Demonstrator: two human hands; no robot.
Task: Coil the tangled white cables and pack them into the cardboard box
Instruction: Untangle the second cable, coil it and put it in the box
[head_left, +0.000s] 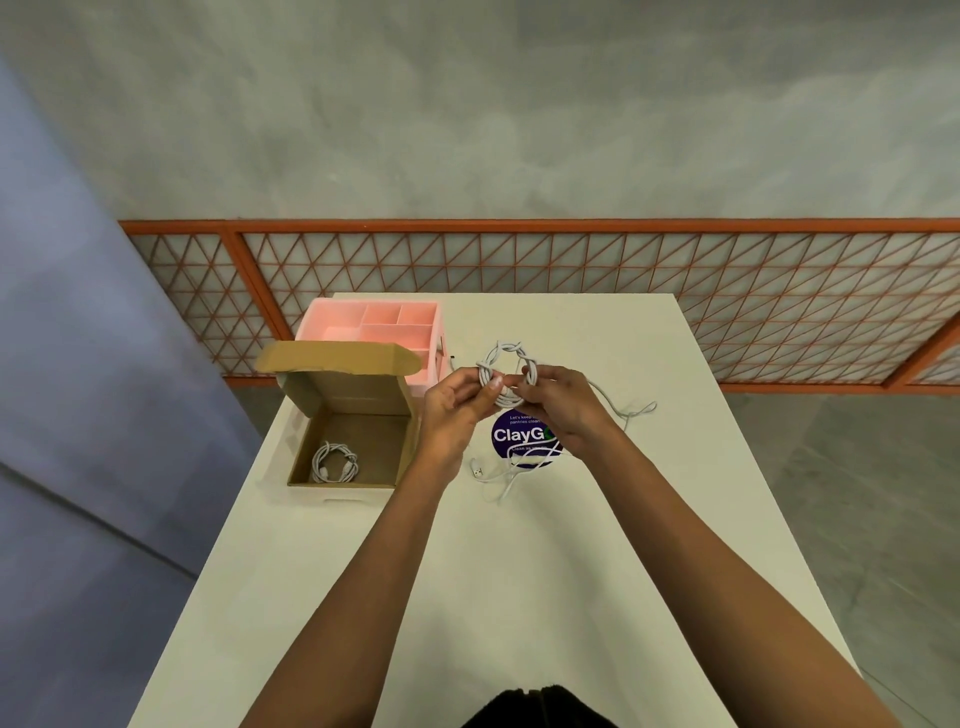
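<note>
A white cable wound into a small coil is held above the white table. My left hand pinches its left side and my right hand grips its right side. A loose white cable lies tangled on the table below my hands, its plug end at the left, and a strand trails off to the right. The open cardboard box stands at the left with its lid up. One coiled white cable lies inside it.
A pink plastic organiser with several compartments stands behind the box. A round purple sticker is on the table under my hands. An orange lattice fence runs behind the table's far edge. Grey floor surrounds the table.
</note>
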